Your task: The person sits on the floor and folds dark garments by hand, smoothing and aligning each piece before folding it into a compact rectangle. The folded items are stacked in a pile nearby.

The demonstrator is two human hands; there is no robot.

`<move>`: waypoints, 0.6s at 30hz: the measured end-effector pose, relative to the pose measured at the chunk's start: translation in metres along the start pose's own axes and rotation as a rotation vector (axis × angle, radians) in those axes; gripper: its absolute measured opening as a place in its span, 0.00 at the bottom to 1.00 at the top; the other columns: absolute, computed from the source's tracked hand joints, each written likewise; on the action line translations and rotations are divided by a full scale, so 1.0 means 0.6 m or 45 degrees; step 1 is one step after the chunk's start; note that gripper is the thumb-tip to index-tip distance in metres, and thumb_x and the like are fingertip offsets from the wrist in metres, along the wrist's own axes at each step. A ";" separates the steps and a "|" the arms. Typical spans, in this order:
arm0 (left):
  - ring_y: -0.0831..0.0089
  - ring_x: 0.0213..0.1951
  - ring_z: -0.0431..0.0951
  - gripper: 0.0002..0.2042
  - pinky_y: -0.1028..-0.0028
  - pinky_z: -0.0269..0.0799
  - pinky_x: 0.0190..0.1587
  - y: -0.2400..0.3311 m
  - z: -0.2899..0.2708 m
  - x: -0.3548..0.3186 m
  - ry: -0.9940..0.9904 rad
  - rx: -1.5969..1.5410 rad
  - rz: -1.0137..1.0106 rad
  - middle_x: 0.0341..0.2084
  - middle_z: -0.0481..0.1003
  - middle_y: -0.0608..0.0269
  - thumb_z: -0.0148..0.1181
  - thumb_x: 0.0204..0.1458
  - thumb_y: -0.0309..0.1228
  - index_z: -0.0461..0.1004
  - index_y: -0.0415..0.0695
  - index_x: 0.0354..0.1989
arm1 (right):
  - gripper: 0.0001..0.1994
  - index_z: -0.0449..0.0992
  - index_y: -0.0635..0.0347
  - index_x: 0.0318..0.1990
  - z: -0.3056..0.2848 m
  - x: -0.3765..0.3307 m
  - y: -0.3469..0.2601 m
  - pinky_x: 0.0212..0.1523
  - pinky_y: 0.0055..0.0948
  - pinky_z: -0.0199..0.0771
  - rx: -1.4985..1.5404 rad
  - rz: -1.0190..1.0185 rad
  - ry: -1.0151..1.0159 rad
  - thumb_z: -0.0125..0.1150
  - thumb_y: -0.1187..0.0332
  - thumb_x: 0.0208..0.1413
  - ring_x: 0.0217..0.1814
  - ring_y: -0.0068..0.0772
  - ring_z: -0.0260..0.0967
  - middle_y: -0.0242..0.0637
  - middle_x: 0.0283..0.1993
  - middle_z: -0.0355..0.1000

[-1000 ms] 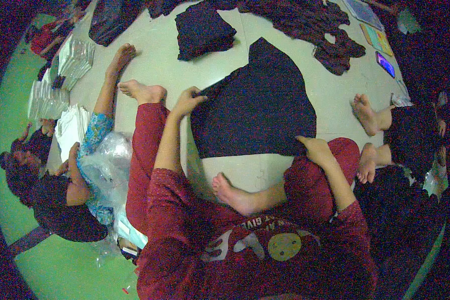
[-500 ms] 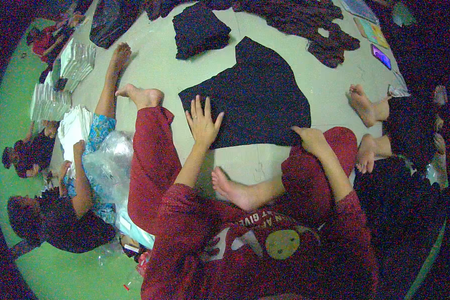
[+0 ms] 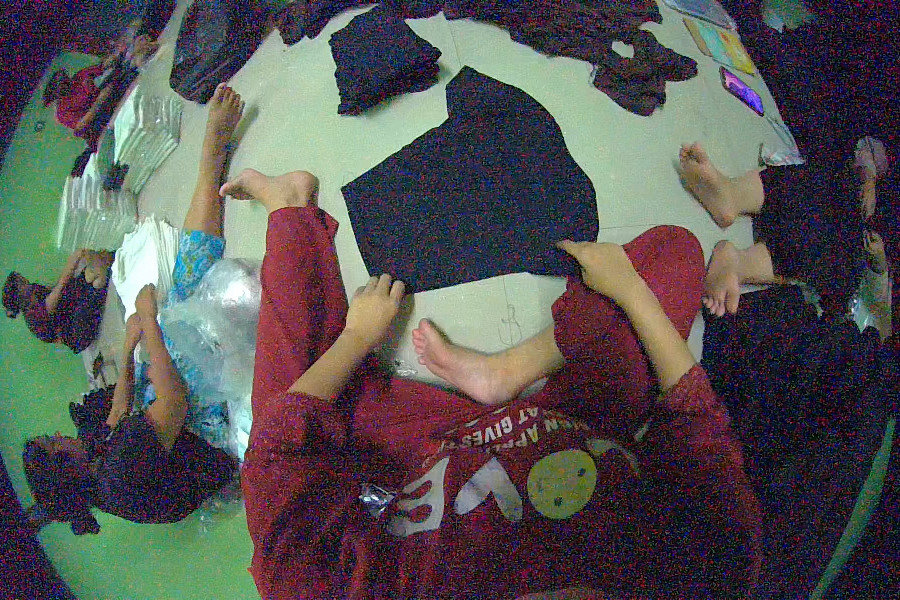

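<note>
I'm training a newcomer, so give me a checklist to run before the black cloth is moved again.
1. Left hand at the cloth's near left corner: ok.
2. Right hand at its near right corner: ok.
3. Firm grip in both hands: cannot tell, finger contact is partly hidden.
4. Cloth apart from the dark bundle beyond it: ok.
5. Cloth off the bent leg's trousers: cannot tell, they meet near the right hand.

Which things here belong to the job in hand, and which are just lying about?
Job in hand:
flat, angular black cloth piece
left hand, at its near left corner
right hand, at its near right corner

Apparently just lying about:
folded black cloth bundle
crumpled dark cloth heap
rectangular phone with a purple-lit screen
</note>
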State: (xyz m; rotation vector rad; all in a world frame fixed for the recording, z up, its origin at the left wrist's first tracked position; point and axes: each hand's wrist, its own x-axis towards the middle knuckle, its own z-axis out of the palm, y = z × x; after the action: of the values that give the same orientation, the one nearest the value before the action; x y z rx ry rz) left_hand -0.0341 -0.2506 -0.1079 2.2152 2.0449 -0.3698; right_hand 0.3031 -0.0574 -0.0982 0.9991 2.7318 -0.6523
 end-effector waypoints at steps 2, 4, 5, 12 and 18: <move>0.62 0.35 0.72 0.08 0.64 0.72 0.34 -0.004 0.007 0.003 -0.010 -0.008 0.017 0.29 0.67 0.59 0.50 0.43 0.30 0.67 0.44 0.32 | 0.24 0.65 0.52 0.53 -0.005 0.000 -0.003 0.40 0.42 0.70 0.035 0.022 -0.027 0.47 0.77 0.43 0.41 0.49 0.69 0.46 0.42 0.71; 0.61 0.35 0.72 0.07 0.65 0.72 0.34 -0.014 0.005 0.013 -0.019 -0.017 0.042 0.29 0.68 0.58 0.51 0.43 0.30 0.68 0.43 0.31 | 0.25 0.64 0.52 0.53 -0.017 0.003 -0.003 0.41 0.42 0.69 0.065 0.058 -0.074 0.46 0.78 0.43 0.41 0.50 0.69 0.47 0.41 0.71; 0.61 0.36 0.73 0.08 0.65 0.72 0.35 -0.021 0.000 0.017 -0.044 -0.037 0.068 0.30 0.69 0.57 0.52 0.43 0.31 0.68 0.43 0.31 | 0.25 0.64 0.51 0.54 -0.026 0.006 -0.002 0.42 0.42 0.69 0.115 0.049 -0.133 0.46 0.78 0.43 0.42 0.49 0.69 0.47 0.42 0.70; 0.77 0.33 0.69 0.10 0.76 0.65 0.37 -0.140 -0.035 0.084 -0.334 -1.404 -0.292 0.27 0.71 0.63 0.58 0.45 0.32 0.69 0.41 0.34 | 0.29 0.58 0.52 0.57 -0.118 0.119 0.062 0.53 0.37 0.63 0.272 0.065 -0.164 0.43 0.81 0.42 0.52 0.47 0.64 0.47 0.54 0.63; 0.77 0.30 0.68 0.16 0.77 0.65 0.35 -0.094 0.032 0.091 0.507 -1.562 -0.913 0.26 0.70 0.65 0.58 0.49 0.36 0.67 0.38 0.39 | 0.31 0.49 0.51 0.62 -0.166 0.229 0.095 0.50 0.36 0.64 0.412 0.141 0.226 0.43 0.80 0.46 0.47 0.46 0.67 0.48 0.49 0.67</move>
State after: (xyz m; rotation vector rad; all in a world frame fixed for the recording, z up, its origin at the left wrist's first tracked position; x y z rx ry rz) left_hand -0.0882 -0.1971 -0.1347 0.8349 2.1756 1.0738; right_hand 0.2348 0.1058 -0.0691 1.3264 2.7477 -1.0568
